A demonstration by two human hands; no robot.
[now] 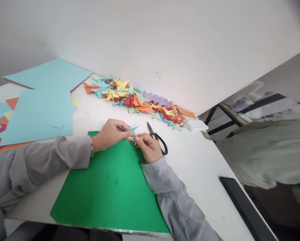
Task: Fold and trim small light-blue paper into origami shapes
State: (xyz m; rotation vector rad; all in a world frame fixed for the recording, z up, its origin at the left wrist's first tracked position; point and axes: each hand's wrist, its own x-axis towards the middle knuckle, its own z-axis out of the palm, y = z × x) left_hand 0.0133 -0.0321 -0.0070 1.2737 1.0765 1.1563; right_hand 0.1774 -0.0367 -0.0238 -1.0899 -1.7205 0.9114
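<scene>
My left hand (111,134) and my right hand (148,146) meet over the far edge of a green sheet (109,190) on the white table (197,167). Both pinch a small folded light-blue paper piece (132,128), whose pointed tips stick up between the fingertips. The left hand grips it from the left, the right from below and to the right. A metal watch band shows on my left wrist. Black-handled scissors (158,137) lie on the table just behind my right hand, touching neither hand.
A long heap of folded coloured paper pieces (139,100) runs along the wall. Large light-blue sheets (39,113) with orange and red ones under them cover the left. A black flat object (242,204) lies at the table's right edge, beside a person in pale clothing (270,154).
</scene>
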